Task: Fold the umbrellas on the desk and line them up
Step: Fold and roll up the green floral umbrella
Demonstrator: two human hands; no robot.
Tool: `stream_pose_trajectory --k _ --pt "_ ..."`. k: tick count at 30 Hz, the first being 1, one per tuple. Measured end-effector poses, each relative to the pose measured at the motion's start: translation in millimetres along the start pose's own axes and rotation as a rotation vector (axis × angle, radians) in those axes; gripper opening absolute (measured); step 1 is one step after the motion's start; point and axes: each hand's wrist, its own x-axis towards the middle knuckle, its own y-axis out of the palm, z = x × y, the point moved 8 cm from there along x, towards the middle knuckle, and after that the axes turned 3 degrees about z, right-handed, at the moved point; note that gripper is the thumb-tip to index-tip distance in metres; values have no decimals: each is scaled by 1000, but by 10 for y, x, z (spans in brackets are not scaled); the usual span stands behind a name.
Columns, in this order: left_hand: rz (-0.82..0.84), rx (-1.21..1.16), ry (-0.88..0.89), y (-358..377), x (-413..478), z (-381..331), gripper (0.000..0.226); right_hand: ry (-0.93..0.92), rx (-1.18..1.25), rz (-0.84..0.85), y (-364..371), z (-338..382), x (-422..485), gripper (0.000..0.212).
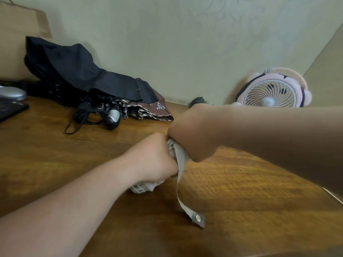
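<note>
My left hand [156, 156] and right hand [193, 134] are both fisted round the pale grey fabric umbrella [143, 188], knuckle to knuckle just above the brown wooden desk [241, 182], I'd say to bunch its canopy tight. Its grey closure strap [181, 191] dangles free, not yet wrapped. A black fabric umbrella [78, 71] and a brown patterned umbrella [156, 110] lie loose by the back wall, waiting their turn.

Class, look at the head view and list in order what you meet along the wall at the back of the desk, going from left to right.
brown paper bag → black umbrella → brown patterned umbrella → pink desk fan
</note>
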Motion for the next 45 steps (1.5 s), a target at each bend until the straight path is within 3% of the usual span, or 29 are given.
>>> stream_pose_trajectory --k 2,5,7,10,13,15,19,21,25,28,30,33,35,36,38,41,43,45 --pt "147 -147 44 15 -10 -8 14 -32 -72 -135 -84 75 -30 11" --pt "65 -53 69 -89 -20 -10 15 -25 -25 -175 -93 30 -21 12" --pt "-122 188 127 -118 -42 -122 13 16 71 -68 -30 -70 46 11" --pt "-421 394 196 -282 -140 -262 6 46 448 225 157 -240 125 21" --pt "-426 400 260 -296 -189 -295 6 28 622 338 229 -264 112 27" --pt "-344 410 235 -249 -137 -252 10 25 536 265 230 -193 115 18" --pt "-120 335 84 -239 -69 -94 14 61 175 -159 70 -2 7 15" --pt "-114 390 62 -246 -81 -89 14 75 201 -211 87 32 -6 16" --pt "-342 608 136 -267 -137 -240 29 52 636 128 364 -80 110 24" --pt "-383 578 216 -196 -145 -330 29 54 868 278 448 -161 46 31" --pt "-285 524 202 -131 -95 -293 30 77 714 261 468 -150 31 29" --pt "-39 393 117 -76 2 -116 23 149 199 -84 194 -67 -20 16" --pt "61 371 92 -73 23 -29 16 132 126 -266 86 39 -54 12" --pt "58 370 82 -97 19 1 15 131 160 -270 105 53 -41 11" --pt "-56 430 77 -193 -4 2 18 155 313 -140 230 -20 28 13" --pt "-303 596 170 -275 -37 -172 23 132 802 198 528 -192 88 28" --pt "-317 580 206 -217 -33 -220 20 104 976 322 616 -241 55 36" --pt "-262 557 222 -140 -14 -223 24 96 934 337 647 -244 47 37"
